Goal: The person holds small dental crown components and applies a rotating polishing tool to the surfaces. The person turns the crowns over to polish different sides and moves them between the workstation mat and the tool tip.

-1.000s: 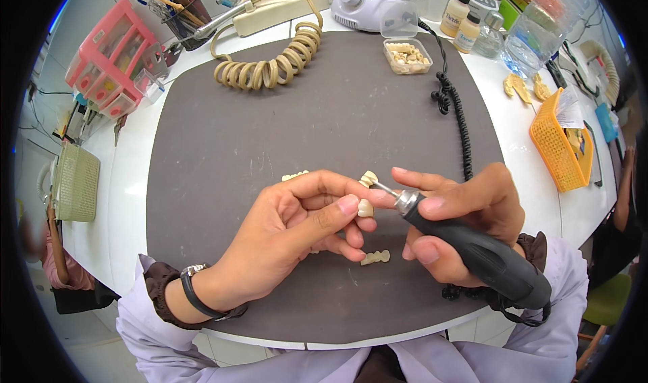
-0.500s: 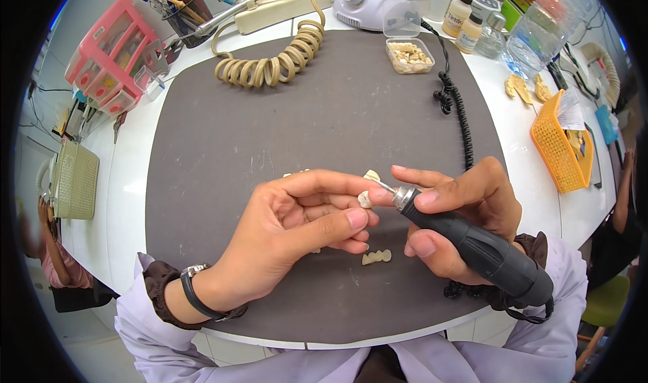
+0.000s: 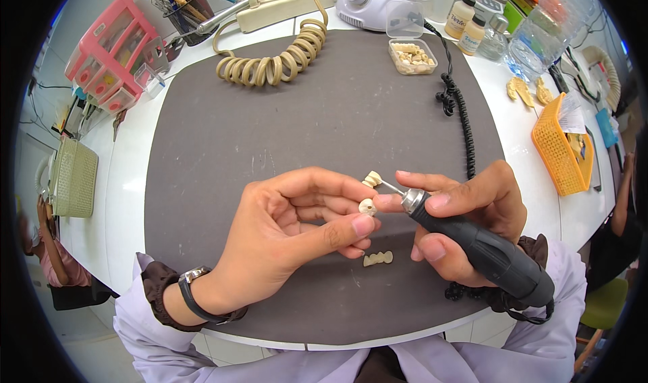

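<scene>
Near the desk's front edge, the left hand (image 3: 287, 231) pinches a small tooth piece (image 3: 366, 207); the right hand (image 3: 466, 214) grips a grinding tool (image 3: 482, 251) touching it.

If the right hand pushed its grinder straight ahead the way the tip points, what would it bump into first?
Probably the small tooth piece pinched in the left hand. The grinder in the right hand points left at it, though depth is hard to judge.

- A clear box of tooth pieces (image 3: 412, 53) near the dark mat's (image 3: 223, 133) far edge.
- A beige coiled cord (image 3: 270, 62) at the mat's far-left corner.
- A pink drawer rack (image 3: 111, 55) on the tabletop's far-left corner.
- An orange basket (image 3: 559, 146) by the right edge.
- A white motor unit (image 3: 371, 1) at the far edge.
</scene>
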The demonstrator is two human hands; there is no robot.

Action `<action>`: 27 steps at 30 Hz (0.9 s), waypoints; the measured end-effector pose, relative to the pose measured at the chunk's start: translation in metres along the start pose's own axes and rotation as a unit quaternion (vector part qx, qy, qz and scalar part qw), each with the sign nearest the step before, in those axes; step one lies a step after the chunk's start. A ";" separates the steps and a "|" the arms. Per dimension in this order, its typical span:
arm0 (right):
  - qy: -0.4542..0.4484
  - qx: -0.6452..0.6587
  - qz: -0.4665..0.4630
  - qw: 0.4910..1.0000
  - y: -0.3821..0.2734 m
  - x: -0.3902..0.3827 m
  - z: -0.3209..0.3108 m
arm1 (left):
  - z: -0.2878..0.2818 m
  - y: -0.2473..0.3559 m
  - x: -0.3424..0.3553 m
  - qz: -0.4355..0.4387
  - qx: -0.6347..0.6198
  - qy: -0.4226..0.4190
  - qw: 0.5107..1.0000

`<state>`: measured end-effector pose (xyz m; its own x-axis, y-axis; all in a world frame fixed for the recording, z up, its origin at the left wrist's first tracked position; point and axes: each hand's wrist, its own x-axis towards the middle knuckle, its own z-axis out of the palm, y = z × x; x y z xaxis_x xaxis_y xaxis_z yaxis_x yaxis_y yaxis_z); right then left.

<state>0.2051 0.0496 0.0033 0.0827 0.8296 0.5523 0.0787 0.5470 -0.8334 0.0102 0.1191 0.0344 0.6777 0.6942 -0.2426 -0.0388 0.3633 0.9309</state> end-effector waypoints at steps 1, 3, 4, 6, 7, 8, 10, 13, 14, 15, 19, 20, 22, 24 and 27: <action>0.002 0.002 -0.004 1.000 0.001 0.000 0.000 | -0.001 -0.001 0.000 0.002 0.007 -0.001 1.000; 0.004 0.002 -0.004 1.000 0.000 0.000 0.001 | -0.002 -0.002 0.000 0.010 0.022 -0.004 1.000; 0.005 0.000 0.000 1.000 -0.001 -0.001 0.001 | -0.003 -0.004 0.000 0.015 0.030 -0.006 0.999; 0.005 -0.001 -0.006 1.000 -0.001 -0.001 0.001 | -0.002 -0.003 0.000 0.024 0.046 -0.009 0.999; 0.004 0.001 -0.018 1.000 0.000 -0.001 0.000 | -0.001 -0.001 -0.001 0.029 0.054 -0.010 0.998; -0.021 -0.008 -0.019 1.000 0.000 0.000 -0.002 | 0.000 0.002 -0.001 0.034 0.060 -0.011 0.998; -0.096 -0.033 -0.014 0.995 -0.005 0.005 -0.009 | -0.005 0.013 -0.003 0.120 0.252 -0.046 0.959; -0.142 -0.049 0.001 0.989 -0.005 0.006 -0.015 | -0.017 0.018 0.000 0.275 0.502 -0.072 0.817; -0.141 -0.045 0.005 0.989 -0.005 0.006 -0.015 | -0.019 0.018 0.000 0.326 0.574 -0.072 0.748; -0.140 -0.041 0.010 0.989 -0.004 0.006 -0.014 | -0.019 0.016 -0.001 0.329 0.578 -0.061 0.744; -0.132 -0.028 0.011 0.991 -0.003 0.004 -0.013 | -0.018 0.027 -0.010 0.224 0.432 -0.233 0.842; -0.128 -0.028 0.014 0.991 -0.003 0.004 -0.014 | -0.022 0.029 -0.007 0.165 0.351 -0.310 0.868; -0.121 -0.030 0.022 0.992 -0.003 0.003 -0.015 | -0.025 0.028 -0.002 0.047 0.220 -0.426 0.876; -0.122 -0.020 0.020 0.992 -0.003 0.004 -0.014 | -0.026 0.023 -0.006 -0.066 0.135 -0.492 0.858; -0.129 -0.012 0.012 0.992 -0.002 0.004 -0.012 | -0.038 0.006 0.000 -0.138 0.123 -0.582 0.792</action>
<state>0.2176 0.0504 0.0076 -0.1712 0.8449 0.5067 0.1035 0.5269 -0.8436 -0.0182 0.1448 0.0294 0.8588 -0.4859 -0.1623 0.2753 0.1706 0.9461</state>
